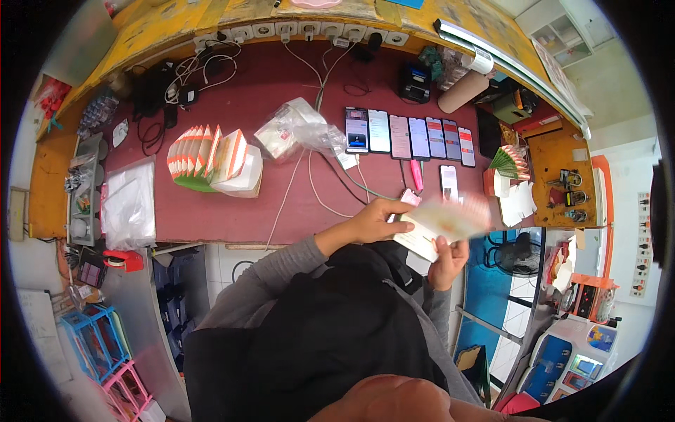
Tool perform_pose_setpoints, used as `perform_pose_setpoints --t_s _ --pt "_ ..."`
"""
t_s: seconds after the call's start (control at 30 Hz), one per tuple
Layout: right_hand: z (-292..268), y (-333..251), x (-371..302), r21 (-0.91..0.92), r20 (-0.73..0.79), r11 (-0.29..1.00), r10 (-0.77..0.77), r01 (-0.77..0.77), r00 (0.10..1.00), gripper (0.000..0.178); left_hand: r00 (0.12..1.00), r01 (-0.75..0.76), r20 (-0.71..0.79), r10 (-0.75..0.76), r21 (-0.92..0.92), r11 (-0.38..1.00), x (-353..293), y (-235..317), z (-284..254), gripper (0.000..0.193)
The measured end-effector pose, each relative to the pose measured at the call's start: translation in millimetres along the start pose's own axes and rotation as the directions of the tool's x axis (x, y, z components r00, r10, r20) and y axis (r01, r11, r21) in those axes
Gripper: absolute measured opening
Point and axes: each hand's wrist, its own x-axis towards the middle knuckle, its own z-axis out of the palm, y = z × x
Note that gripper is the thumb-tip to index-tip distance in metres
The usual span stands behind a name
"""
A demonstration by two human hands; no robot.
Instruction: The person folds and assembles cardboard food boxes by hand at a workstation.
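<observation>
Close to the table's front edge, my left hand (383,221) grips a pale cream card or small booklet (419,239) between thumb and fingers. On its lower right side, my right hand (448,263) pinches the same piece with its thumb on top. Over it fans a flat, pale and reddish sheet or packet (457,216), too smeared by motion to name. A pink object (410,197) lies just beyond my left fingers. Further off are a pink highlighter pen (417,174) and a phone (448,183) with a lit screen.
A row of several phones (399,137) lies at the back. Orange-white folded packets (204,158) stand left; more fanned packets (510,163) sit right. Crumpled plastic bags (302,130) and loose cables (309,184) lie mid-table. A black printer (415,83) stands behind.
</observation>
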Motion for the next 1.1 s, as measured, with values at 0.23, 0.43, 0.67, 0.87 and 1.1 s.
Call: perform_pose_setpoints --t_s 0.23,0.43,0.67,0.87,1.1 --pt "6.6 -7.5 13.7 0.139 0.452 0.932 0.241 -0.335 0.859 0.051 0.967 0.25 0.152 -0.206 -0.731 0.635 2.5 -11.4 -26.6 0.014" --pt "74.0 12.2 42.7 -0.2 0.795 0.783 0.481 -0.589 0.369 0.095 0.989 0.007 -0.093 -0.112 -0.737 0.676 -11.3 -16.7 -60.6 0.031" --pt "148.3 43.7 22.1 -0.041 0.929 0.393 0.354 -0.918 0.111 0.09 0.601 0.489 -0.682 0.418 0.726 0.483 -76.7 62.2 -156.5 0.082" --pt "186.4 60.4 10.4 -0.144 0.944 0.598 0.323 -0.788 0.073 0.099 0.539 0.84 -0.773 0.336 0.522 -0.146 -117.9 94.9 -193.4 0.119" --pt "235.7 48.1 10.1 -0.033 0.96 0.976 0.091 -0.214 0.265 0.108 0.195 0.522 -0.924 0.33 0.382 0.762 -190.8 84.1 -282.4 0.054"
